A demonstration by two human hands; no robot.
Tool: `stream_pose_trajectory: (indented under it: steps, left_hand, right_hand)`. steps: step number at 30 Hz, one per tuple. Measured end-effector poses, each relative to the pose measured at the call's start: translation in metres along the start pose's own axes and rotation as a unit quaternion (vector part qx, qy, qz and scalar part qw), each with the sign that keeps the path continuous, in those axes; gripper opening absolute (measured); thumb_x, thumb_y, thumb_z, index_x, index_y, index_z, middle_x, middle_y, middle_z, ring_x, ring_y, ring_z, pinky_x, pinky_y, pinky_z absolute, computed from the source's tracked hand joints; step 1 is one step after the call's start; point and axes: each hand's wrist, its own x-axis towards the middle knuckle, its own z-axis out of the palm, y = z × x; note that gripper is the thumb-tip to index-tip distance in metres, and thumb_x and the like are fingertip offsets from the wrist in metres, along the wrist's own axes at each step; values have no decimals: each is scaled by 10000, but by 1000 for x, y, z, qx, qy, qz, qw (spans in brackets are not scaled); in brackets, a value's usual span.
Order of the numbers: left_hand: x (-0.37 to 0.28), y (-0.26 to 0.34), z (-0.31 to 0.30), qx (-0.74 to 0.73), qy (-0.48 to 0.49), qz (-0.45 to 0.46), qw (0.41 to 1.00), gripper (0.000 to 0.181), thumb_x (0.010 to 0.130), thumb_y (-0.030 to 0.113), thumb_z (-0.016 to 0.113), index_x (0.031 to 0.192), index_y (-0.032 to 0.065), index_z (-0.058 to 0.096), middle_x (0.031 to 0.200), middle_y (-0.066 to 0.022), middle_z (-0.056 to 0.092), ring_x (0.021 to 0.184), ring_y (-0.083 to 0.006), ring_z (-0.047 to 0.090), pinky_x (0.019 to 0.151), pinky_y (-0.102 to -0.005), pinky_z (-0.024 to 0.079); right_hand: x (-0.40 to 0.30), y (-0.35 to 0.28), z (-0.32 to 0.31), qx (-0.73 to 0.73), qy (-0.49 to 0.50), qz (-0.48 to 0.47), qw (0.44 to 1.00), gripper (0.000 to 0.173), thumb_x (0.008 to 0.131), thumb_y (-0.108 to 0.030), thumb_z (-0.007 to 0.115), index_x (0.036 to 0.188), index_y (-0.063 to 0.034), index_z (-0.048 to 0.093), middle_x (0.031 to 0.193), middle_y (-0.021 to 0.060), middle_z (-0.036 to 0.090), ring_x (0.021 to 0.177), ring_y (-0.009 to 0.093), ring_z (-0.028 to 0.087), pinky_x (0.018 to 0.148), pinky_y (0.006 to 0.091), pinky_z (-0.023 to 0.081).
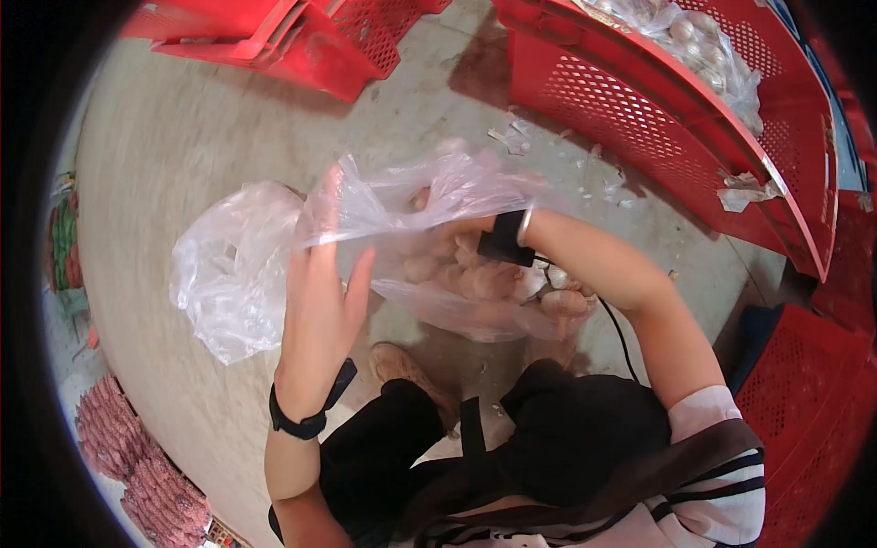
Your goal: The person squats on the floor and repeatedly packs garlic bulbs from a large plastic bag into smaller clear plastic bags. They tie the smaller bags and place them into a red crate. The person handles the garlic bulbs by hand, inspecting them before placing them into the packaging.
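A thin translucent plastic bag [411,216] spreads between my hands, low over the floor. My left hand [318,294] points away from me with its thumb apart, its fingertips under the film at the bag's left side. Most of my right hand [473,224] is hidden behind the crumpled film, so its grip does not show. Several pale garlic bulbs [493,281] lie together below my right wrist, partly within the plastic. More crumpled clear plastic [229,274] puffs out left of my left hand; whether it belongs to the same bag is unclear.
A red perforated crate [610,103] at the upper right holds bagged garlic bulbs [706,48]. Other red crates [329,61] stand at the top left and lower right [808,383]. Dry garlic skins [514,133] litter the concrete floor. Filled red mesh bags [164,500] lie lower left.
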Motion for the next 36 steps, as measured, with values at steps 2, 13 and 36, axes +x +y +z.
stream_pose_trajectory:
  steps: [2, 13, 36]
  left_hand:
    - [-2, 2, -1, -2, -21, 10, 1000, 693, 815, -21, 576, 1425, 0, 248, 1411, -213, 368, 1288, -378, 367, 1050, -385, 308]
    - [7, 7, 3, -73, 7, 66, 995, 690, 823, 18, 575, 1423, -14, 237, 1333, -256, 431, 1203, -403, 447, 996, -390, 357]
    - [0, 22, 4, -114, 54, 0, 992, 471, 914, 115, 514, 1330, -58, 379, 1192, -237, 542, 1067, -357, 539, 916, -356, 400]
  right_hand:
    - [-8, -11, -17, 5, 17, -9, 1000, 209, 807, -121, 611, 998, -44, 579, 723, 34, 598, 569, 117, 578, 440, 240, 432]
    - [-62, -25, 11, 483, -129, 221, 838, 361, 934, -386, 450, 950, -57, 599, 799, 44, 619, 575, 122, 530, 455, 232, 405]
    - [4, 23, 16, -153, -89, 15, 984, 313, 836, -232, 600, 1081, -37, 593, 958, 58, 607, 860, 123, 562, 730, 262, 472]
